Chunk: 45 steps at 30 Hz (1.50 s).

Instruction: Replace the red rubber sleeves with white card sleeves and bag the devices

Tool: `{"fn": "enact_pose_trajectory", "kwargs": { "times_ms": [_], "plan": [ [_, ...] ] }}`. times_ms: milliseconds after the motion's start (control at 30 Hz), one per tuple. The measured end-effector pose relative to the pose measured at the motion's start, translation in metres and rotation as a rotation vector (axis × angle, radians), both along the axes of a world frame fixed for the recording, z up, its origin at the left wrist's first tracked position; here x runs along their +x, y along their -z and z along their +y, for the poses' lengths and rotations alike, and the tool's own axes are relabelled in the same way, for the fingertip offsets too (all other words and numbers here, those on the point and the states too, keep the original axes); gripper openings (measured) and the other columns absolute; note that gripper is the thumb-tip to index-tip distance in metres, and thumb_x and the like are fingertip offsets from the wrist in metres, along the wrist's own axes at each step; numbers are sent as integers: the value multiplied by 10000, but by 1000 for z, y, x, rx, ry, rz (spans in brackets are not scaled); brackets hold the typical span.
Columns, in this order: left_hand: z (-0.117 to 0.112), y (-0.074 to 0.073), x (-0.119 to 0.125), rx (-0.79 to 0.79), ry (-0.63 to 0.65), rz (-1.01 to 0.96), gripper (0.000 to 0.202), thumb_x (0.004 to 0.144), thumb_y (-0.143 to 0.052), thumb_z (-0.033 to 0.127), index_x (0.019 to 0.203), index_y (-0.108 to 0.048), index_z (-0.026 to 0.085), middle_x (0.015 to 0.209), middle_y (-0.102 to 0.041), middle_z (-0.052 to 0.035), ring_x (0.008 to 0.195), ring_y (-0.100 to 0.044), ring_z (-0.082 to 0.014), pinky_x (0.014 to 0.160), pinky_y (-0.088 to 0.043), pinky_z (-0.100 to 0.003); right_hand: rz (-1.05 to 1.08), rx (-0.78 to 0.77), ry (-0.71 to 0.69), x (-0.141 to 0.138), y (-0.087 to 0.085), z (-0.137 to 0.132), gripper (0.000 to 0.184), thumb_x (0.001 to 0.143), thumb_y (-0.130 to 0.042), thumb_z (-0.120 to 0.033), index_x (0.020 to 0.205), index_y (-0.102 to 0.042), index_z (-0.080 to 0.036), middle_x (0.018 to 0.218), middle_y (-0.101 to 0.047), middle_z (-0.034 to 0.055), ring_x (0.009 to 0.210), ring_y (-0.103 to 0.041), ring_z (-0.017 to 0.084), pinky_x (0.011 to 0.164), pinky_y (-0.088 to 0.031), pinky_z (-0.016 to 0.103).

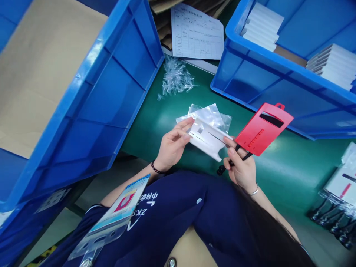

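Between both hands is a thin white plastic shell point(207, 138) with slots, a small square hole and a notched end. My left hand point(172, 146) pinches its left end between thumb and fingers. My right hand point(241, 168) is closed too, with fingertips at the shell's right end. In that same right hand is a flat red plastic case point(263, 135) with a dark window, a row of small openings and a loop at its top. Black cords point(246, 155) run from the red case's lower end between the fingers. Clear plastic bags point(210, 114) lie just beyond the white shell.
A large blue bin point(122, 74) lined with brown cardboard stands left. Another blue bin point(267, 79), back right, holds stacked white parts point(263, 26). Small clear plastic pieces point(176, 76) and a printed sheet point(197, 33) lie between them. Bagged units with black cords point(343, 185) lie far right.
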State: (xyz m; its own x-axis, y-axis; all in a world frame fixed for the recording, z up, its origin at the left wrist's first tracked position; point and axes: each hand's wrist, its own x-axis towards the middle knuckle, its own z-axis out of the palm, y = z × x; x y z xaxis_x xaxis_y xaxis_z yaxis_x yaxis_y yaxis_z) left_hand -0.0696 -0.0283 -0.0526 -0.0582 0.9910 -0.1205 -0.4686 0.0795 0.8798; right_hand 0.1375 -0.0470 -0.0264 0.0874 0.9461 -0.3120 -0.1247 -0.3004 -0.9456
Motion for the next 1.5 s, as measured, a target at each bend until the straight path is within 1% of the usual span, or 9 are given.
{"fn": "enact_pose_trajectory", "kwargs": {
  "times_ms": [233,400,500,600,833,1000,1233,1400,1500],
  "plan": [
    [4,0,-42,-87,93,-282,394,745,-729,626,708,-642,243,1364,-601,-8,1360,-471,-339,1041,-476,-542,-123,-56,38,17,11,-4,339,776,-737,-402,1043,-697,-197,1237,-668,115,593,-514,94,363,-371,212],
    [-8,-6,-34,-186,150,-393,414,843,-582,661,1119,-676,367,1363,-609,-25,1293,-546,-293,954,-547,-445,-380,9,-72,33,9,-4,276,865,-657,-403,1049,-670,-197,1108,-693,71,525,-507,77,471,-457,264],
    [-25,-9,-22,-315,381,-494,656,845,-503,718,1272,-637,238,1325,-624,-158,1150,-646,-342,890,-578,-463,-539,7,-174,43,-3,-3,265,856,-666,-411,971,-659,-173,735,-620,-2,487,-452,84,460,-414,252],
    [-37,-8,-15,-376,594,-605,744,841,-467,747,1277,-633,168,1306,-627,-204,1104,-662,-381,906,-564,-532,-637,123,-76,48,-13,1,314,741,-783,-351,938,-600,-189,667,-542,-39,570,-500,108,513,-446,248],
    [-4,-2,12,-396,244,-619,697,908,-287,737,1258,-625,239,1375,-601,-92,1255,-570,-350,942,-546,-533,-427,385,-152,5,-25,16,512,794,-725,-225,1266,-526,-215,808,-599,-9,722,-599,139,640,-531,299],
    [14,-10,38,-266,56,-528,757,907,-203,761,1297,-583,235,1359,-613,-63,1348,-485,-313,1062,-467,-479,-460,458,-240,-35,-10,24,531,839,-699,-258,1305,-446,-227,847,-642,4,738,-639,155,692,-574,341],
    [12,-14,38,-149,127,-525,761,862,-240,819,1250,-586,263,1365,-595,-70,1356,-470,-328,1047,-463,-498,-1045,643,-431,-38,-16,33,388,928,-565,-322,1301,-575,-213,1108,-560,125,698,-598,151,498,-528,300],
    [15,-8,31,-183,209,-474,836,818,-233,867,1140,-642,213,1288,-633,-116,1361,-452,-368,1019,-475,-526,-1122,688,-524,-40,-20,34,417,940,-541,-345,1319,-567,-172,1086,-542,128,671,-587,137,497,-542,287],
    [24,-9,23,-165,134,-406,844,812,-221,874,1110,-641,205,1249,-644,-128,1346,-465,-377,972,-508,-536,-1166,695,-600,-40,-17,31,423,939,-541,-330,1328,-550,-166,1076,-543,128,629,-563,127,441,-503,270]
  ]
}}
